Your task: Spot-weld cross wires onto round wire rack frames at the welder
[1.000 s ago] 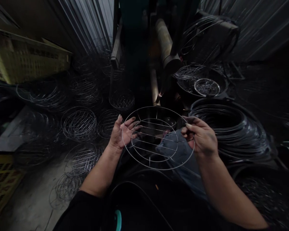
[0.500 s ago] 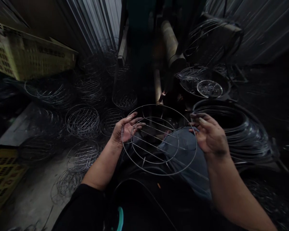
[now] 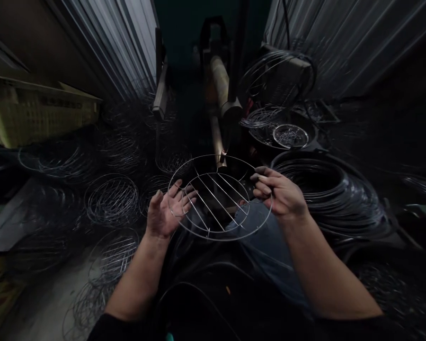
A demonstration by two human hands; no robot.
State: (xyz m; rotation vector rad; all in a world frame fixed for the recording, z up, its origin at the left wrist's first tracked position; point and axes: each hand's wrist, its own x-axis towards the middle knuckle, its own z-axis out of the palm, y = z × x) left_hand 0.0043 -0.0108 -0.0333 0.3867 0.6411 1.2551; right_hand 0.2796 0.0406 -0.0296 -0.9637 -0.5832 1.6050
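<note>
A round wire rack [image 3: 218,239], made of an outer ring, a smaller inner ring and several parallel bars, is held out over my lap. My right hand [image 3: 282,192] pinches its outer ring at the right between thumb and fingers. At the opposite side my left hand [image 3: 168,208] lies behind and under the ring, palm up with fingers spread; whether it bears any weight I cannot tell. The rack's far edge is close to the tip of a brass-coloured machine rod [image 3: 217,142], and whether they touch is unclear.
Stacks of wire racks [image 3: 111,199] stand on the floor at left, near a yellow crate [image 3: 49,113]. At right are a coil of wire [image 3: 355,203] and a basin [image 3: 314,135] holding wire pieces and a small bowl [image 3: 290,136]. A thick machine cylinder [image 3: 222,83] hangs ahead.
The rack has turned, so its bars slope more steeply, and it sits nearer the rod's tip. My left hand has opened out, while my right has closed on the ring. The view has shifted.
</note>
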